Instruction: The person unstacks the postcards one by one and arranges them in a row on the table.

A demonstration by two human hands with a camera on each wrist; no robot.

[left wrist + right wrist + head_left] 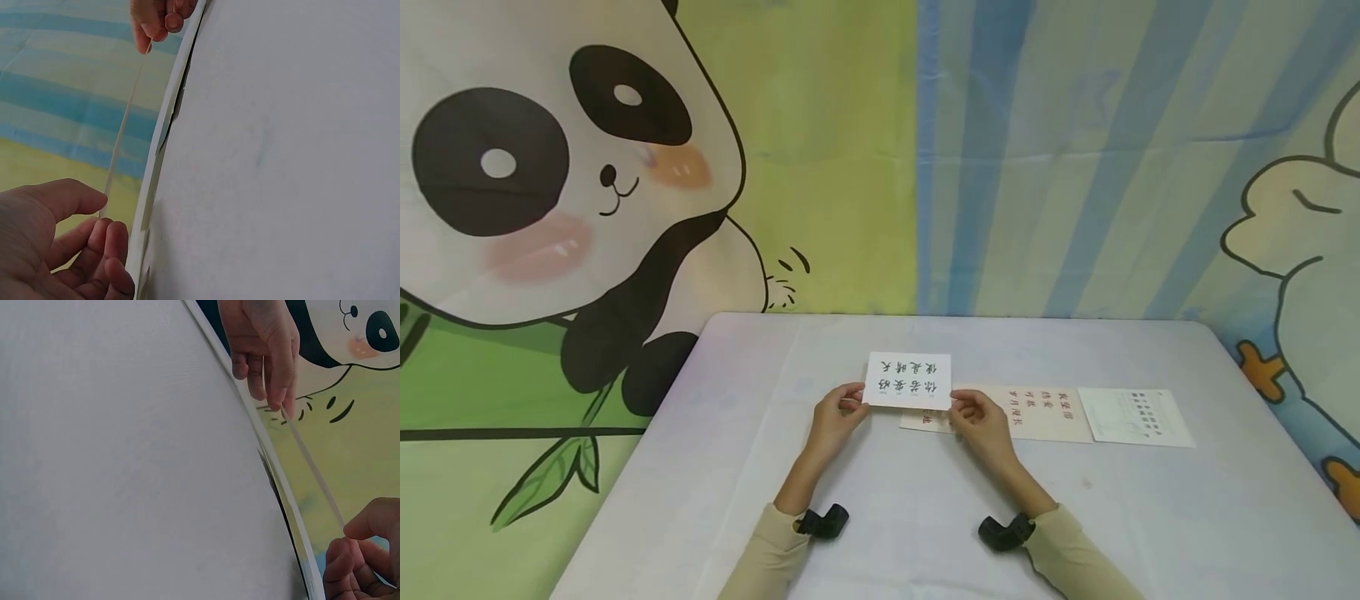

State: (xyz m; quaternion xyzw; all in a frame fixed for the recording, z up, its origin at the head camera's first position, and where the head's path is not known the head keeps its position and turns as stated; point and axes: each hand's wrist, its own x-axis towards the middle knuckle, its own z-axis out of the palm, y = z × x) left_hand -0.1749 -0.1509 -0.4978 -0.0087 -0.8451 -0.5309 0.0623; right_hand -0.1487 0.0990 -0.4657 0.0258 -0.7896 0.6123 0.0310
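Observation:
A white card (pixel 907 381) with two rows of black Chinese characters is held up over the far half of the table, its characters upside down in the head view. My left hand (pixel 837 419) pinches one lower corner between thumb and fingers. At the opposite corner my right hand (pixel 985 427) pinches it the same way. Both wrist views show the card edge-on, as a thin strip (pixel 123 128) stretched between the two hands. Behind my right hand lies cream paper (pixel 1052 421) with red characters, partly hidden by that hand and the card.
A pale card (pixel 1131 417) with small dark print lies at the right end of the cream paper. A white cloth covers the table (pixel 880 508). Behind it hangs a printed backdrop (pixel 842 167) with a panda. Each wrist wears a black camera mount (pixel 825 522).

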